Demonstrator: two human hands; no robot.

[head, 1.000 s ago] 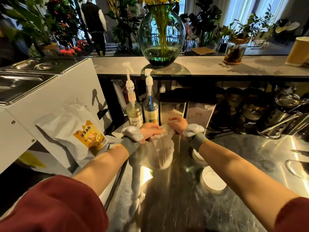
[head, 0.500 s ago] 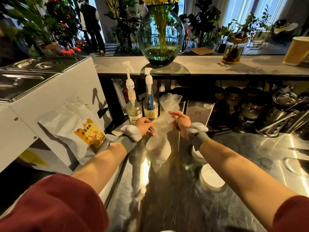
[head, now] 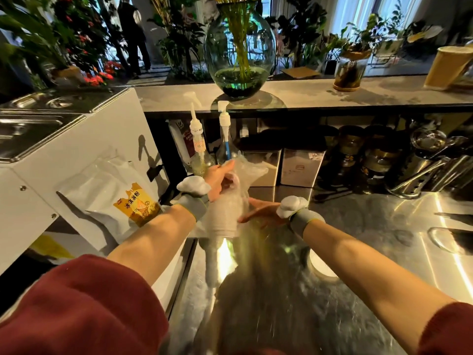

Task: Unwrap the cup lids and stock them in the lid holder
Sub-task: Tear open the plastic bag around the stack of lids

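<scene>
A stack of white cup lids (head: pixel 225 216) in a clear plastic sleeve hangs upright over the steel counter (head: pixel 358 226). My left hand (head: pixel 218 179) is closed around the sleeve near its top, and loose plastic wrap (head: pixel 252 170) bunches above the fingers. My right hand (head: pixel 263 213) lies flat with its fingers stretched left, touching the lower right side of the stack without gripping it. A round white lid holder opening (head: pixel 321 269) sits in the counter below my right forearm, which partly covers it.
Two pump bottles (head: pixel 198 147) stand behind my hands, with steel canisters (head: pixel 299 165) and jars to their right. A white machine (head: pixel 64 160) with a powder bag (head: pixel 128 198) leaning on it is on the left. A glass vase (head: pixel 239 49) stands on the upper shelf.
The right hand has let go of the sleeve's top and dropped to the stack's lower side. The left hand has shifted up to the top, and the stack now hangs straighter.
</scene>
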